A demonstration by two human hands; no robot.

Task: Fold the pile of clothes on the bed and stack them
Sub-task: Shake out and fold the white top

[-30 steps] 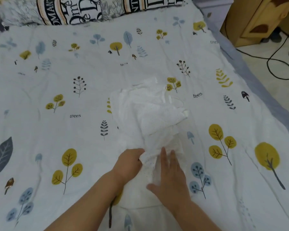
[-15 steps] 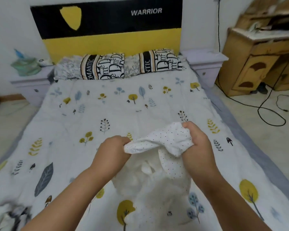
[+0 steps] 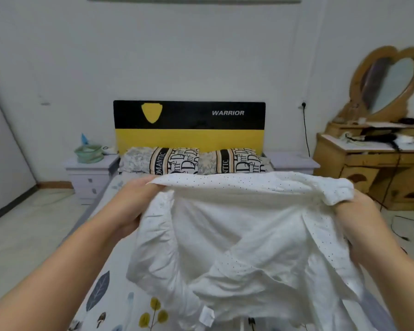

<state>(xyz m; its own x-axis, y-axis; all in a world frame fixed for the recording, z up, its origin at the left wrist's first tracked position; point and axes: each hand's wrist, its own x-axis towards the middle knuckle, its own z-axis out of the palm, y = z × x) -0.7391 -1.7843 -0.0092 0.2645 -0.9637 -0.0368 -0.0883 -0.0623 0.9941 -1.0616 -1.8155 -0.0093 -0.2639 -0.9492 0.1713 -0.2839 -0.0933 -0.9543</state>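
So we've got the white dotted garment [image 3: 239, 235] held up in the air over the bed [image 3: 120, 283], stretched out between both hands. Left hand [image 3: 134, 201] pinches the top edge at one corner, right hand [image 3: 359, 211] has the other corner bunched up in its grip — fingers mostly buried in cloth there, so that's our best read. It looks thin and floppy, super light, not slippery, nothing to break. Best hold is probably just those top corners so it hangs flat; a small label [image 3: 207, 316] dangles at the bottom. Below is the leaf-print bedspread — soft, so creases won't press sharp. Further out: patterned pillows [image 3: 177, 161], the black-and-yellow headboard [image 3: 189, 126], a nightstand [image 3: 89, 173], and a wooden dresser [image 3: 373, 168] with a heart-shaped mirror [image 3: 390, 82].
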